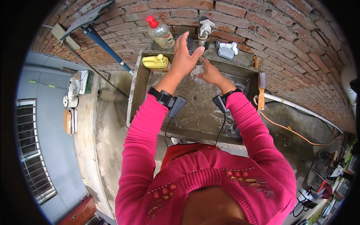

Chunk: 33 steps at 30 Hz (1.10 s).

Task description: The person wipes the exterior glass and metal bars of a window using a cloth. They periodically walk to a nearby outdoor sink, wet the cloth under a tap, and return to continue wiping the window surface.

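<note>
My left hand (183,57) is raised over the back of a concrete sink (194,107), thumb and fingers apart, holding nothing. It is just left of and in front of a metal tap (204,32) on the brick wall. Lower and to the right, my right hand (212,73) reaches into the sink below the tap. Between its thumb and fingers shows a pale, crumpled-looking patch (197,72); whether this is wet cloth or splashing water, and whether I grip it, is unclear. Shallow water wets the sink floor. A yellow jug (157,63) stands in the sink's back left corner.
On the back ledge are a clear pump bottle with a red top (161,35) and a grey-and-white packet (227,50). A wooden-handled scrubbing brush (261,91) lies on the right rim. A blue-handled tool (105,45) leans at left. An orange hose (295,140) crosses the ground.
</note>
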Tool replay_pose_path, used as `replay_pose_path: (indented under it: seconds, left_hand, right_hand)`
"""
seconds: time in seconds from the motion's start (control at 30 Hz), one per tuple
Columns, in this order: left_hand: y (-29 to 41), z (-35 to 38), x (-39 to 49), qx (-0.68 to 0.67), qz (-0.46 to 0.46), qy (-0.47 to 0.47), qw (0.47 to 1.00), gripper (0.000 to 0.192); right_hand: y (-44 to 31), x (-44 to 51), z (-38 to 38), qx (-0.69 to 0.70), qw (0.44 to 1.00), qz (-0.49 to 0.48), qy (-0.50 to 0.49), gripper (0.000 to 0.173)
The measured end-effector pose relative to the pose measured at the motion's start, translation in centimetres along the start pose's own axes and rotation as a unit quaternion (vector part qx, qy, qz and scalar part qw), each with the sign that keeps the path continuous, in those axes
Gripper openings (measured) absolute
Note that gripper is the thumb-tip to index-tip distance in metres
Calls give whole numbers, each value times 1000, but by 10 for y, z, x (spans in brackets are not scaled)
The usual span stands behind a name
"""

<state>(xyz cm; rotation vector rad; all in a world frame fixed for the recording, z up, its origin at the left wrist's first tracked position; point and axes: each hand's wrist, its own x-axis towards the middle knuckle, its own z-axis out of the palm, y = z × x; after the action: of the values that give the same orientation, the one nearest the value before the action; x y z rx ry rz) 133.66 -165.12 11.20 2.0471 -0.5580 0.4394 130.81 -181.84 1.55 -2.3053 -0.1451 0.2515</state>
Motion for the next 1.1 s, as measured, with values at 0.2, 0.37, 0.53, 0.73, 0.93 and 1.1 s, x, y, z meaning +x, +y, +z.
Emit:
replay_pose_path:
  seconds: [0.2, 0.37, 0.53, 0.73, 0.93, 1.1]
  left_hand:
    - [27, 29, 91, -85, -54, -112, 989, 27]
    - [26, 55, 82, 25, 34, 77, 996, 14]
    - [23, 56, 84, 28, 8, 82, 996, 14]
    - [28, 55, 80, 58, 12, 62, 996, 15]
    - [28, 38, 81, 12, -56, -33, 998, 34]
    - [24, 13, 81, -19, -122, -75, 990, 52]
  right_hand:
    - [-20, 39, -17, 27, 998, 45, 27, 63]
    - [-18, 51, -11, -65, 996, -6, 66, 59]
    - [-21, 51, -10, -13, 996, 40, 82, 57]
    - [-36, 48, -17, -16, 996, 30, 77, 46]
    - [-47, 47, -23, 23, 994, 41, 97, 41]
    - [-50, 46, -23, 10, 990, 36, 135, 40]
